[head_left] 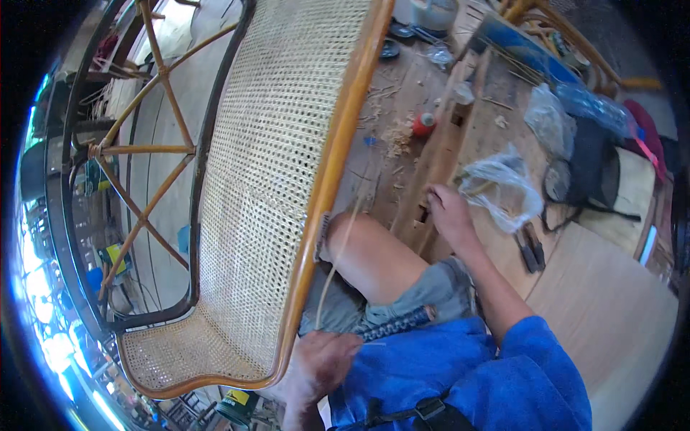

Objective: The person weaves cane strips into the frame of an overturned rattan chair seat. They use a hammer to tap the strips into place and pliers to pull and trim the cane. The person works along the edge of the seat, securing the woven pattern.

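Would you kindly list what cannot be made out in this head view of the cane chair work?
- Left hand: fingers and grip hidden beneath the orange rattan chair frame.
- Right hand: fingertips hidden against the brown wooden planks; any held thing unclear.
- Crumpled clear plastic bag: contents too blurred.
- Items at the left rim: distorted by the fisheye.

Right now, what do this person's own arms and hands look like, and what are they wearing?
Both hands are bare, with no gloves. The right hand has a bare forearm that runs back to a loose bright blue sleeve, pushed up near the elbow. The left hand shows at the lower edge with little of its arm visible. No watch or rings can be made out. Grey shorts and a black strap also show.
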{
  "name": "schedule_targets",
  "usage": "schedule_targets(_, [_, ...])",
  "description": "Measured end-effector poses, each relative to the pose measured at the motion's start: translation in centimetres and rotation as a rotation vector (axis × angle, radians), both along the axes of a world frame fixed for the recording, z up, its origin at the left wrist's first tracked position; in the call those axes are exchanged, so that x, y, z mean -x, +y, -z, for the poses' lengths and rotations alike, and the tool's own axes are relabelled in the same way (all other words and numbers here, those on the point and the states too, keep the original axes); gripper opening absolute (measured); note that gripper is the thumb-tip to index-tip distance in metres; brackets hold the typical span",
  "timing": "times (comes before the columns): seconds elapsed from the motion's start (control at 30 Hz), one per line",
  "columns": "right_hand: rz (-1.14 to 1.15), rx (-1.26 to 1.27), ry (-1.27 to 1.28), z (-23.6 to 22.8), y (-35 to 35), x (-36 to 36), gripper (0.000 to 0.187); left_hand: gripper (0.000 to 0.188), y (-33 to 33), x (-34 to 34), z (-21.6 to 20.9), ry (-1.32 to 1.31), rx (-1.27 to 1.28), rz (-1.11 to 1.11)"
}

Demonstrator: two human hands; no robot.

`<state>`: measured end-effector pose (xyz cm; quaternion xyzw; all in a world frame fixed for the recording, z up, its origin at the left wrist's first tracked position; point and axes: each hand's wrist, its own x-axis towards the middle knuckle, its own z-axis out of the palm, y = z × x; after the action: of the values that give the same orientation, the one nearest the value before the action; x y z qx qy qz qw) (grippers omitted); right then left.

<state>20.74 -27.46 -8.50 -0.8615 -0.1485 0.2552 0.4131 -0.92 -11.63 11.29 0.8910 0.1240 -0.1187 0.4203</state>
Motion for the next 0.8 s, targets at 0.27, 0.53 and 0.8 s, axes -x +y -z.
schedule_targets(0.27, [0.044,0.361,0.192,26.6,13.0,-3.3,0.011,0.002,1.2,2.1,7.0,0.278,-0.131,-0.347])
schedule_targets(0.53, [-0.097,0.401,-0.065,41.8,11.1,9.1,0.022,0.004,2.1,1.3,8.6,0.358,-0.126,-0.408])
schedule_targets(0.8, [-0.222,0.436,0.183,33.5,12.8,3.8,0.024,0.007,1.5,2.2,8.3,0.421,-0.057,-0.539])
